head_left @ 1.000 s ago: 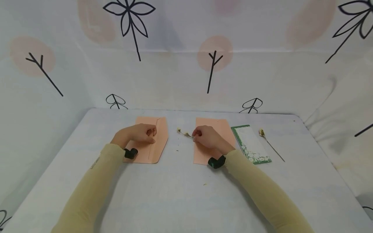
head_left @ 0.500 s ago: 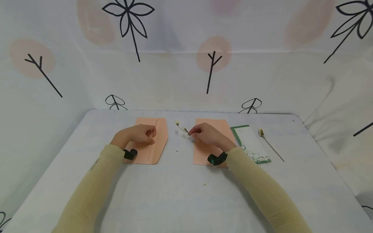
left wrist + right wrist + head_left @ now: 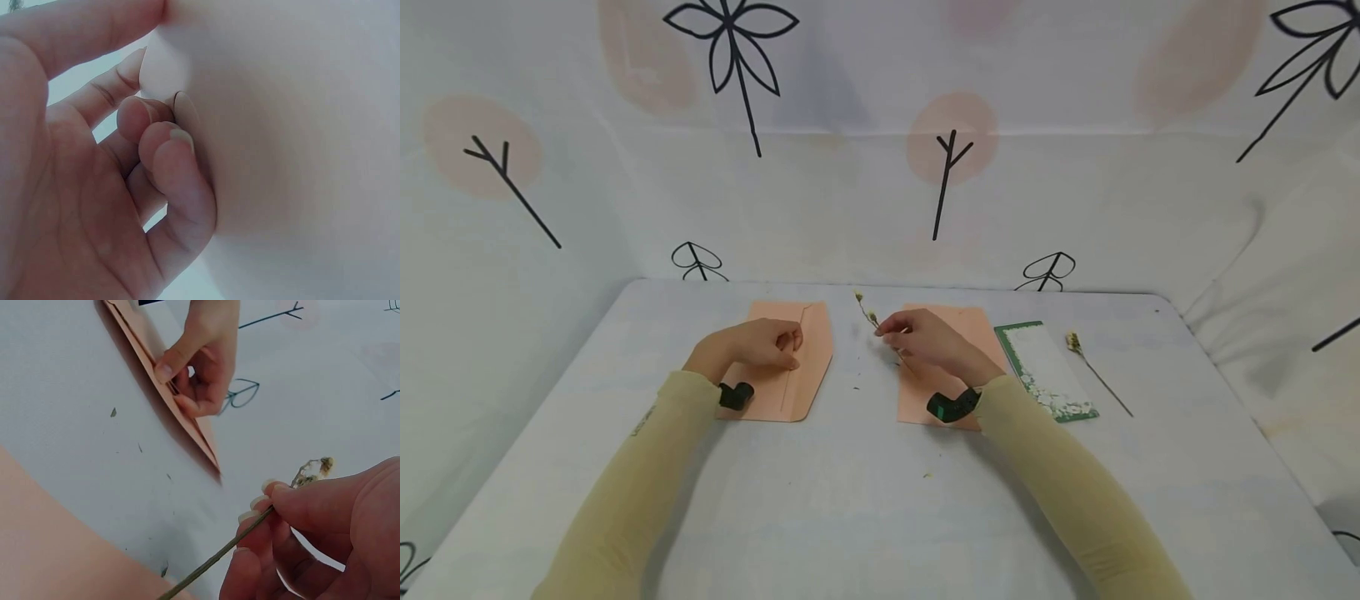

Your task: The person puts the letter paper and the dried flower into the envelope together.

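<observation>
On the left of the table lies a peach-coloured paper envelope (image 3: 815,358), its pointed flap side toward the middle. My left hand (image 3: 751,342) pinches its edge; in the left wrist view the envelope (image 3: 287,156) blurs across most of the picture, with curled fingers (image 3: 184,187) against it. Between thumb and fingertips my right hand (image 3: 928,340) holds a dried flower sprig (image 3: 868,313) by its stem, small pale blooms pointing up and left. In the right wrist view its greenish stem (image 3: 219,555) runs down past the fingers. A second peach envelope (image 3: 916,404) lies beneath this hand.
Right of the second envelope lies a white card (image 3: 1041,358) with a green floral border. Beyond it is another dried flower (image 3: 1093,372) on a long stem. Small plant crumbs (image 3: 927,475) dot the white table (image 3: 820,508). A patterned cloth wall (image 3: 850,208) stands behind.
My right hand has lifted a little and shifted left, tilting the sprig so that its blooms point more upward. My left hand and its envelope have stayed put.
</observation>
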Tool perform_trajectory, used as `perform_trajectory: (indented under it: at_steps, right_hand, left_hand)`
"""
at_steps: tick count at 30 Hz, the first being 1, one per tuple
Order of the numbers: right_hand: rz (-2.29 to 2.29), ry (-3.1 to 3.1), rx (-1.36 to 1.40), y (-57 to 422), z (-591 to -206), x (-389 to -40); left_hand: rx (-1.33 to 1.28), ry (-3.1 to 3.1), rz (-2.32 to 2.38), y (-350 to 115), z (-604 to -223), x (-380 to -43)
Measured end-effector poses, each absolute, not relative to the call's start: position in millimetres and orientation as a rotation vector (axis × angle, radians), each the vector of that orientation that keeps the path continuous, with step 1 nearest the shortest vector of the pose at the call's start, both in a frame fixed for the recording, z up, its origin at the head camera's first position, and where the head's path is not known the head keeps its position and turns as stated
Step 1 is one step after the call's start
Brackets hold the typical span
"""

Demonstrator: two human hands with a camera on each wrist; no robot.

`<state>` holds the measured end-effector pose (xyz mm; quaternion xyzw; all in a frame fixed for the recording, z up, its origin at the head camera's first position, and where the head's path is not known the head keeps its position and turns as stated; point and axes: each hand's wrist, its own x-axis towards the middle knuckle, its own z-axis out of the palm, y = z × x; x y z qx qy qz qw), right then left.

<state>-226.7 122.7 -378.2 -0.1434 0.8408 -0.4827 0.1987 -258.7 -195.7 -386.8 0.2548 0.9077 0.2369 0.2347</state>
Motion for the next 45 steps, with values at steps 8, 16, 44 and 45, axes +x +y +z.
perform_trajectory:
  at_steps: [8,16,44,45]
  right_hand:
    - [-1.42,2.293,-0.421,115,-380,-226]
    - [-1.421,2.282,-0.396,105,-383,-227]
    - [-1.543,2.159,-0.318,63,-397,-233]
    - [-1.55,2.156,-0.321,61,-398,-233]
  left_hand:
    - [0.673,2.501,0.63,-194,-386,-258]
    - [0.65,2.495,0.644,-193,-383,-256]
    - [0.66,2.483,0.671,-195,-385,-257]
    - [0.659,2.486,0.668,-195,-385,-258]
